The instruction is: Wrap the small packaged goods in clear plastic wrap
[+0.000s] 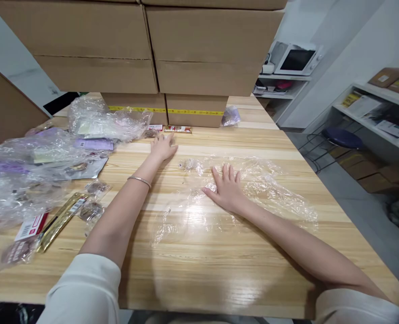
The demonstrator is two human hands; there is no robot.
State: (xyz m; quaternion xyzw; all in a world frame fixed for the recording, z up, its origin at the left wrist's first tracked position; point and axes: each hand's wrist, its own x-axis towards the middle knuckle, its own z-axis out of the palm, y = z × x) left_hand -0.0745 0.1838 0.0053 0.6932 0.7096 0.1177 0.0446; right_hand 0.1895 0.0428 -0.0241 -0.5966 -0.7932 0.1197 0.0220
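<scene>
A sheet of clear plastic wrap [199, 220] lies crinkled on the wooden table [199, 274]. Pressed flat on its middle, my right hand [228, 191] has its fingers spread. A small clear crumpled packet [192, 165] sits at the wrap's upper left. My left hand [163, 146], a bracelet on its wrist, reaches toward the cartons, fingers apart and seemingly holding nothing. Just beyond its fingertips are a thin gold-and-red packet [178, 129] and a small dark packet in clear film [151, 133] beside a red-and-white label [155, 128].
Stacked cardboard boxes [199, 108] stand along the back. Plastic-wrapped bundles [94, 119] crowd the left, with a long gold packet [61, 220] and small clear packets [91, 211]. A purple wrapped item [231, 116] sits at the back right. Beyond are a microwave [296, 59] and stool [342, 137].
</scene>
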